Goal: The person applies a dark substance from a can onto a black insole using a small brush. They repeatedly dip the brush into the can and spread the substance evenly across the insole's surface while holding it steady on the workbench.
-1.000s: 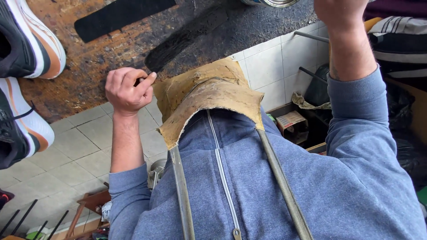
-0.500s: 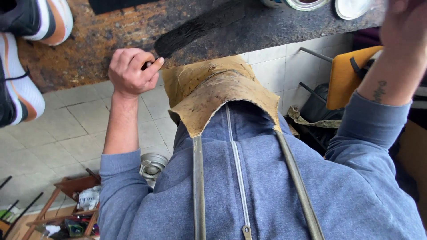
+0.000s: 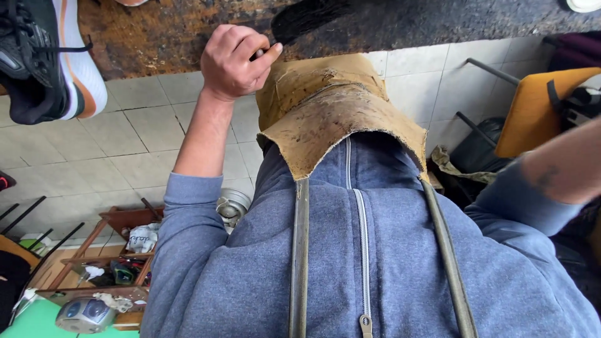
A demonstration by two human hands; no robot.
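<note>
The left hand (image 3: 235, 62) is gripping a dark brush (image 3: 307, 17) over the far desk (image 3: 156, 31); the right hand is lying out of view, state unknowable. Bristles may be smearing the nearby sneaker (image 3: 44, 59).

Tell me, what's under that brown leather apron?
Under the leather apron a blue zip-up hoodie shows, with two straps running down over it. The apron covers the hoodie's upper part, so that stays hidden. The left hand grips a dark brush nearby.

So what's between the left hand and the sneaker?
Head view: only bare bench edge and tiled floor lie between the left hand, gripping a brush, and the sneaker.
</note>
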